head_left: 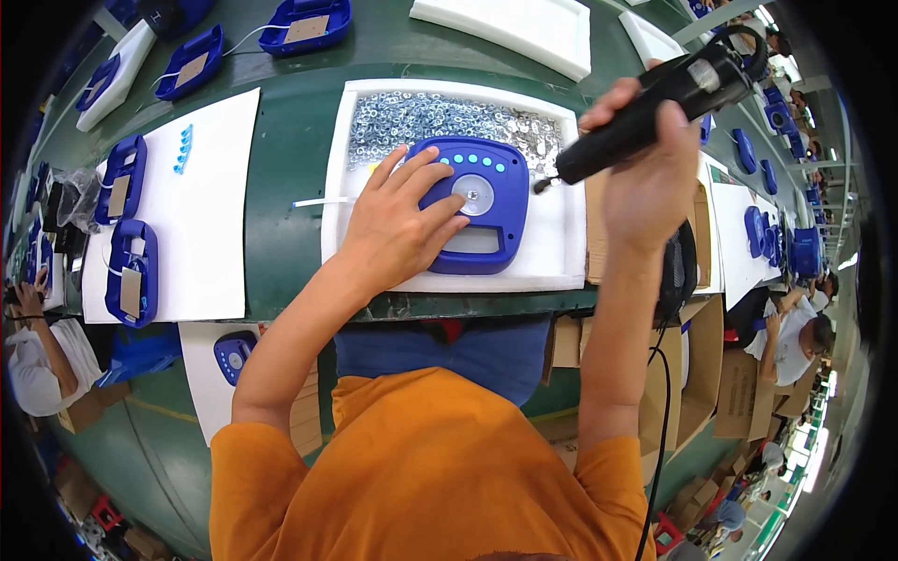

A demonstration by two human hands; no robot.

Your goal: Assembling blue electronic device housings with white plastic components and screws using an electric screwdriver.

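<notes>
A blue plastic housing [506, 210] lies in a white foam tray [412, 86]. Across its top runs a row of light-blue round buttons, above a clear round disc [474, 193] and a rectangular window [472, 240]. My left hand [398, 222] rests on the left side of the housing with its fingers spread. A black electric screwdriver [645, 126] is gripped in my right hand [650, 178], tilted so that its tip hangs just right of the housing, apart from it. A white cable [323, 201] sticks out to the left from under my left hand.
Many small metal parts [421, 117] fill the far part of the tray. White boards and blue shells with cables [133, 271] lie to the left; more shells [307, 26] are at the far side. Cardboard boxes [702, 374] stand at the right, near a hanging black cord. Other people work on both sides.
</notes>
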